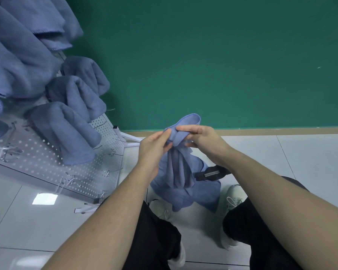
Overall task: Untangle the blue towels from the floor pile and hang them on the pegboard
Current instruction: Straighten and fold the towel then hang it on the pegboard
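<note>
Towel (180,168) hanging lengthwise downward, bunched top pinched by both hands' fingers (185,128)

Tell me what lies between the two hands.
Head view: a bunched blue towel sits between the left hand and right hand; both pinch it.

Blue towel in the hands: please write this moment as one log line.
step: untangling | left hand: grips blue towel | right hand: pinches its top | pegboard: several towels hung | floor pile: remains
</note>
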A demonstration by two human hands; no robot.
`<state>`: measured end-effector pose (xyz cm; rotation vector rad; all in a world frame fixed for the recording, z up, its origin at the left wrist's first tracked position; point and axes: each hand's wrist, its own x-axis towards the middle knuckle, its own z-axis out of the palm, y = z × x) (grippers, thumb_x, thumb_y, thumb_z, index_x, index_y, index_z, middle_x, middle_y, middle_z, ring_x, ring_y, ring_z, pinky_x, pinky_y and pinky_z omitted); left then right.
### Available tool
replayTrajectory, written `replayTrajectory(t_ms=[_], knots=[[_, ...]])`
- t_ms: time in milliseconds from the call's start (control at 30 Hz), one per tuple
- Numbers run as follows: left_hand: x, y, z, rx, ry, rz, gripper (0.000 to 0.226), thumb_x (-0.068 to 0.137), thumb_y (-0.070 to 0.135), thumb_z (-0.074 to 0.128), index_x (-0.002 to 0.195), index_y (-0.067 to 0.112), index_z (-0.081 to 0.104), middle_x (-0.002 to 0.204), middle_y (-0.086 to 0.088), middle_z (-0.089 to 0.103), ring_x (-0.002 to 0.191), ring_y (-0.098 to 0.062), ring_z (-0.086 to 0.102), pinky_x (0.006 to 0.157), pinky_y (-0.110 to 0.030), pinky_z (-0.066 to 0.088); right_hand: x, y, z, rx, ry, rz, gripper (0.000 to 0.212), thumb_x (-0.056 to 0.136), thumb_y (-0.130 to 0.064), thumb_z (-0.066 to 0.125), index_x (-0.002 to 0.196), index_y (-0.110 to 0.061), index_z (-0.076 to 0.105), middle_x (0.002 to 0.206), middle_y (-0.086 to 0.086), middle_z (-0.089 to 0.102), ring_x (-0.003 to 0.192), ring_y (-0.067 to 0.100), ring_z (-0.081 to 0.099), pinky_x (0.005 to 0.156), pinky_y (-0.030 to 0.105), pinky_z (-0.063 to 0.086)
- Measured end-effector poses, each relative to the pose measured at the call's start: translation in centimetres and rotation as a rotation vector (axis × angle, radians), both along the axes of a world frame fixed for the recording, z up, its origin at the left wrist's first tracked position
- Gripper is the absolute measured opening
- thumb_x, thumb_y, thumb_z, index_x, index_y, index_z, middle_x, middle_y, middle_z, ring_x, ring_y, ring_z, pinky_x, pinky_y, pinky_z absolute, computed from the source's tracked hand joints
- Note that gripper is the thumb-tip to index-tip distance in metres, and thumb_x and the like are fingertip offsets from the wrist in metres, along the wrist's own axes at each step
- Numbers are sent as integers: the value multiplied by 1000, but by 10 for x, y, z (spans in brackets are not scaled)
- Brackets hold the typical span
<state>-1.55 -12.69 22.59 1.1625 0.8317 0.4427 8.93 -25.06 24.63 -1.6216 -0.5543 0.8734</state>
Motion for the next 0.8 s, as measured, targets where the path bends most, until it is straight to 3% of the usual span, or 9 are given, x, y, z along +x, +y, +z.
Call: replayTrajectory(t_ms=[100,167,233,333,433,533,600,733,800], knots=[[2,-2,1,-2,1,-27,17,96,20,66,99,5,75,99,-12,75,93,-17,72,90,-28,57,1,1,-2,-143,-259,26,34,97,-5,56,124,-22,70,91,0,71,73,1,59,78,18,50],[4,-4,3,-36,-26,-38,17,98,19,63,96,5,73,95,-11,74,89,-16,72,89,-27,57,3,1,-4,-192,-362,-19,26,93,-12,64,113,-27,73,83,6,68,73,11,56,76,24,50],[5,-6,4,-41,-50,-59,17,99,18,61,98,5,73,95,-9,74,88,-14,72,87,-26,57,6,1,-4,-158,-426,-59,15,87,-15,72,96,-27,76,79,0,64,73,10,55,69,25,47],[4,-7,3,-17,-60,-76,21,99,19,61,109,4,72,102,-6,75,96,-14,71,89,-25,56,12,0,-10,-93,-667,-95,8,79,-27,83,85,-25,78,84,-7,47,86,12,46,80,24,37],[4,-4,3,-50,-88,-30,28,98,19,63,119,2,69,118,-12,72,113,-20,68,99,-30,54,15,-3,-9,-108,-920,-82,11,86,-36,74,84,-26,68,97,-11,50,98,16,43,86,33,30],[2,-1,3,-99,-95,-14,29,96,18,66,120,3,69,118,-13,72,114,-22,67,101,-33,53,14,-7,-7,-81,-774,23,11,94,-26,65,89,-27,56,87,-15,58,89,11,51,86,34,38],[2,-3,3,-93,-88,-34,27,95,17,67,119,3,70,118,-13,72,113,-21,68,102,-34,53,13,-7,-8,-53,-598,65,7,95,-22,66,97,-28,63,81,-13,63,85,11,59,82,29,44],[2,-5,3,-80,-94,-47,24,95,16,67,115,2,71,115,-12,72,105,-18,70,102,-34,53,15,-5,-5,-27,-529,72,6,90,-16,73,93,-18,78,81,-20,69,77,-7,58,80,12,42],[2,-5,2,-77,-106,-77,27,96,17,65,117,0,69,117,-15,72,110,-22,69,102,-34,52,15,-6,-3,25,-441,50,3,88,-13,76,90,-15,78,78,-15,71,74,-3,60,80,14,47]])
